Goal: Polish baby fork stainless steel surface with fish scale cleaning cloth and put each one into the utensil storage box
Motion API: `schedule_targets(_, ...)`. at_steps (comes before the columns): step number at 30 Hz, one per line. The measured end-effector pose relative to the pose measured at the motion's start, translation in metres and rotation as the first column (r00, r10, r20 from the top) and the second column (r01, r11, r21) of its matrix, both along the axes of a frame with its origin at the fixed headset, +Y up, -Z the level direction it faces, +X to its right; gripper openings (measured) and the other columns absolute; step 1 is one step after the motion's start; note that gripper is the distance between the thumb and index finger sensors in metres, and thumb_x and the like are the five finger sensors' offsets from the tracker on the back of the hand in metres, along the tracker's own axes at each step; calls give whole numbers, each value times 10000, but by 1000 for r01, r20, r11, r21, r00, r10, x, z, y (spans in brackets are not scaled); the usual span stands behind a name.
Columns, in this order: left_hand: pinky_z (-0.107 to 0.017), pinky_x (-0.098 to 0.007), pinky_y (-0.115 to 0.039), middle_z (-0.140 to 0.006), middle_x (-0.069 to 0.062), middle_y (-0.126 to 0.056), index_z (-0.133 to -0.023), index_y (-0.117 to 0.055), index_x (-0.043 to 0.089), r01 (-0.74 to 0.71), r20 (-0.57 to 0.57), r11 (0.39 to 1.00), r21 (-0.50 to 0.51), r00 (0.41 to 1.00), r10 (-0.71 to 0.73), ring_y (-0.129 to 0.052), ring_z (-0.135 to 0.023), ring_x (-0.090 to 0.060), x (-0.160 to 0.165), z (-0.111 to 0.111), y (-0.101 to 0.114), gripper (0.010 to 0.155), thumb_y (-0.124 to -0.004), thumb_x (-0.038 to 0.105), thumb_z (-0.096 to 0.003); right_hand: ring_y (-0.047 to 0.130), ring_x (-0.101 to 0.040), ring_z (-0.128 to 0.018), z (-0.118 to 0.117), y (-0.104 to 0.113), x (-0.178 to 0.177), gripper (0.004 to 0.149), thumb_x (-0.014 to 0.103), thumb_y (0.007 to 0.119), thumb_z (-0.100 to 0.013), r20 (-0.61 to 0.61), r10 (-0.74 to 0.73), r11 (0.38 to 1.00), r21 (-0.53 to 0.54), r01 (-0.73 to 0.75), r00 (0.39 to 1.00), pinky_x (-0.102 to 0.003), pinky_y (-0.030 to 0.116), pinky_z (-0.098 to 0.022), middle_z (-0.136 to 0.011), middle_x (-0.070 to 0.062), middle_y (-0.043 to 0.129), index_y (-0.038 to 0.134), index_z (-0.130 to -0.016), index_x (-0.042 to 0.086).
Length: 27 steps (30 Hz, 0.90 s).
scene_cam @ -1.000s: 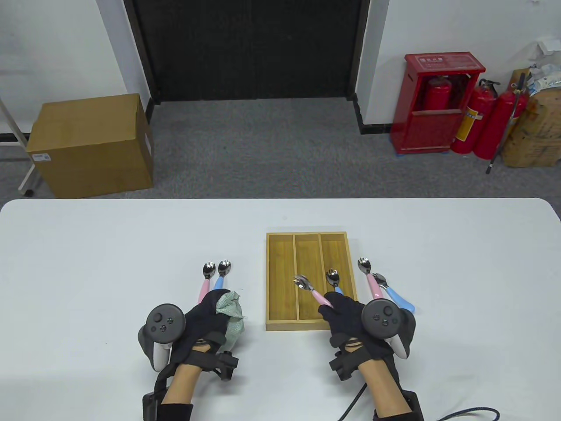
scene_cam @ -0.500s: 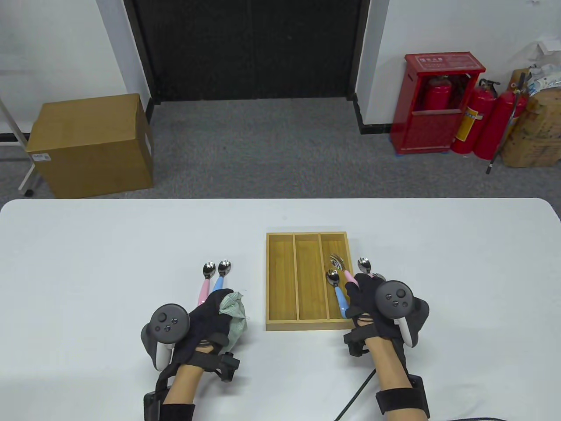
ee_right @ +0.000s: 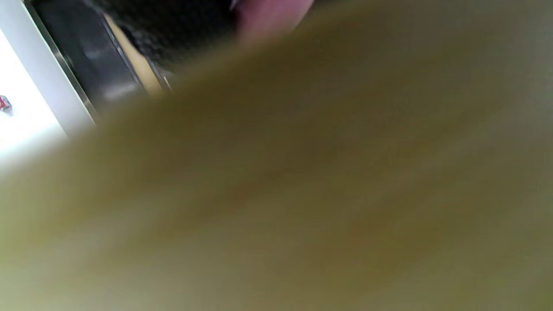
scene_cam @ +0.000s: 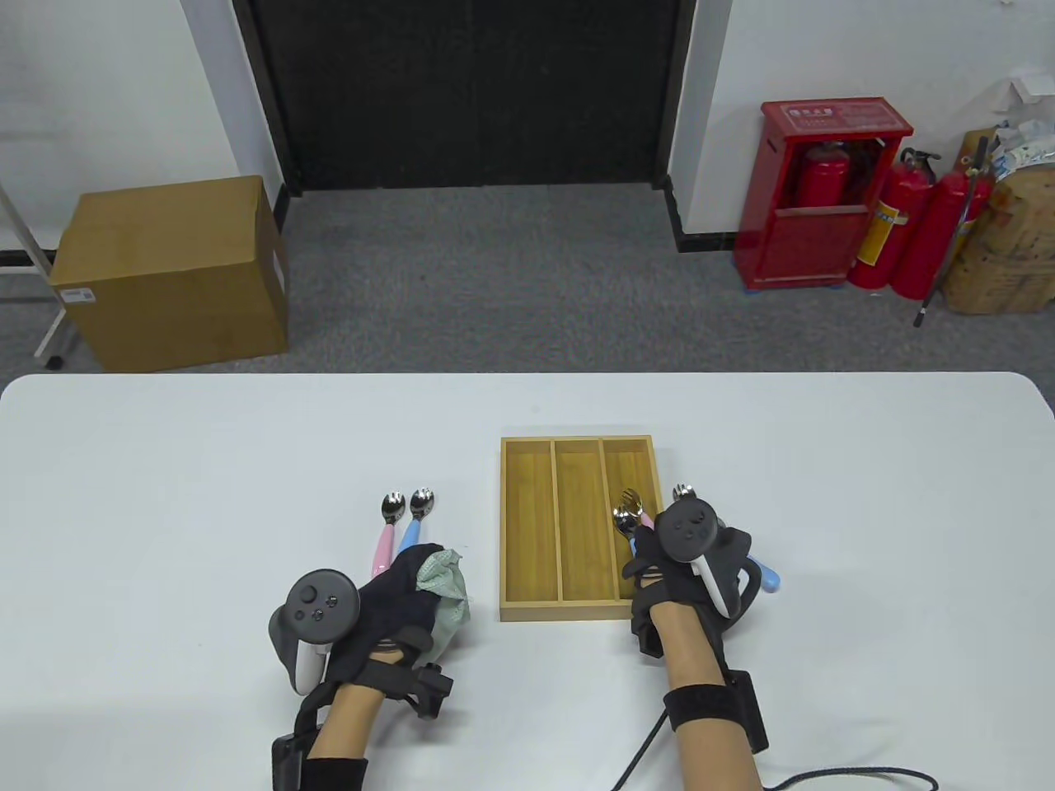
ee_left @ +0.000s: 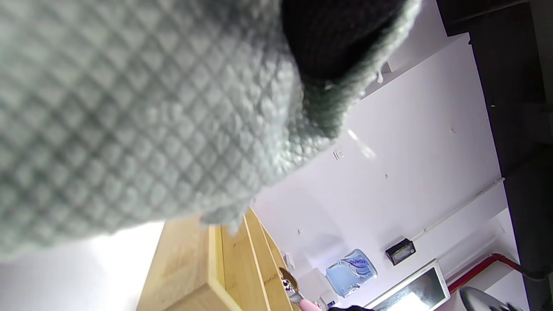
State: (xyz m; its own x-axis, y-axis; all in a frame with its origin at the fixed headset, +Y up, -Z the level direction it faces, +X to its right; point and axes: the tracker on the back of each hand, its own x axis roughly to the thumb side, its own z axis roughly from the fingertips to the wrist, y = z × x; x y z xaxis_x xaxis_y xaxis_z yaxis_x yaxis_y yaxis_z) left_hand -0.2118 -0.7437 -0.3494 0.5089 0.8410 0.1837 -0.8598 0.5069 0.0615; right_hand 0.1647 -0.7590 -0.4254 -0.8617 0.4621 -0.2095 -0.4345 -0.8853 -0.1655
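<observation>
Over the right-hand compartment of the utensil storage box [scene_cam: 527,527], your right hand [scene_cam: 672,568] hangs low with the pink-handled fork [scene_cam: 633,504] in it. Only the fork's steel head and a sliver of pink handle show ahead of the glove. The tracker covers the fingers, so you grip the handle, but how the fingers wrap it is not visible.

Key relation: the fork's long axis runs almost along the compartment, head pointing away from you, handle back toward your wrist. The slot floor is directly beneath the fingers. Judgement: the coming move is a straight lowering and letting go, no turning needed.

1 blue-handled fork [scene_cam: 624,522] already lies in that same slot, touching or just beside the pink one's head; cannot tell which. Risk, as a guess: the 2 heads may knock on release.

Your left hand [scene_cam: 387,597] rests on the table [scene_cam: 165,494], left of the box, fingers curled round the bunched fish scale cleaning cloth [scene_cam: 445,589]. It is well apart from the slot; the right hand is the nearer one.

2 more forks, pink handle [scene_cam: 386,535] and blue handle [scene_cam: 412,519], lie side by side ahead of the left hand.

Hidden or unclear:
- Forks right of the box are mostly behind the right hand; only a steel tip and a blue handle end show.
- Right wrist view is a brown blur, wood very close.
- Left wrist view is mostly cloth weave, with the box edge below.
</observation>
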Motion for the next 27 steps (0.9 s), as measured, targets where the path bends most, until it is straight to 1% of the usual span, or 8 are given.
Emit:
schedule_targets(7, -568, -539, -768, -693, -32, -998, -917, -790, 214, 12, 21, 1000, -2, 1000, -12, -1049, -533, -237, 4, 0, 0, 463, -845, 345, -477, 698, -488, -763, -2, 0, -5, 487, 370, 825, -424, -58, 19, 998, -62, -22, 998, -695, 494, -603, -980, -244, 578, 799, -804, 68)
schedule_targets(10, -567, -540, -768, -693, -35, -998, -917, -791, 211, 12, 21, 1000, 2, 1000, -12, -1049, -533, -238, 4, 0, 0, 463, -845, 345, -477, 690, -491, -773, -2, 7, 2, 490, 377, 825, -424, -59, -30, 999, -47, 27, 998, -697, 487, -609, -989, -244, 572, 808, -810, 75)
schedule_targets(13, -565, -540, -769, -693, -36, -998, -917, -791, 209, 7, 18, 1000, 4, 1000, -7, -1050, -531, -239, 3, 0, 0, 464, -845, 345, -476, 686, -495, -775, -2, 16, 20, 487, 369, 826, -425, -28, -86, 996, -21, 86, 996, -699, 479, -612, -989, -247, 574, 809, -811, 73)
schedule_targets(18, -566, -540, -768, -696, -34, -997, -918, -790, 209, -1, 11, 1000, -1, 1000, 1, -1049, -535, -238, 1, 0, 0, 463, -844, 347, -479, 667, -501, -788, 0, 26, 71, 476, 344, 822, -430, 80, -92, 995, -20, 94, 993, -702, 456, -623, -996, -248, 563, 801, -824, 79)
schedule_targets(20, -567, -541, -767, -696, -34, -998, -920, -788, 211, -1, 10, 1000, -3, 1000, 1, -1049, -536, -240, 1, 0, 0, 464, -844, 349, -479, 640, -507, -803, 2, 24, 87, 469, 316, 822, -433, 118, -94, 994, -52, 100, 989, -705, 427, -631, -1006, -250, 539, 793, -836, 79)
schedule_targets(22, -568, -540, -767, -698, -34, -996, -920, -787, 212, -2, 9, 1000, -6, 1000, 2, -1049, -538, -239, 1, 0, 0, 464, -842, 350, -481, 604, -509, -828, 3, 16, 102, 479, 312, 828, -433, 146, -79, 987, -130, 98, 986, -704, 392, -645, -1023, -245, 503, 778, -858, 96)
schedule_targets(25, -568, -540, -766, -700, -34, -996, -921, -786, 211, -3, 7, 1000, -10, 1000, 4, -1048, -539, -241, 0, 0, 1, 465, -843, 351, -481, 539, -521, -860, 3, 2, 111, 487, 273, 844, -428, 167, -99, 972, -193, 131, 981, -705, 337, -656, -1043, -246, 450, 771, -879, 107)
schedule_targets(27, -565, -542, -767, -696, -37, -998, -919, -789, 208, -2, 6, 1000, -9, 1000, 3, -1050, -535, -242, 0, 0, 1, 465, -844, 350, -479, 521, -520, -870, 1, -5, 112, 489, 244, 856, -417, 160, -68, 969, -224, 104, 985, -702, 322, -660, -1049, -239, 436, 777, -883, 121)
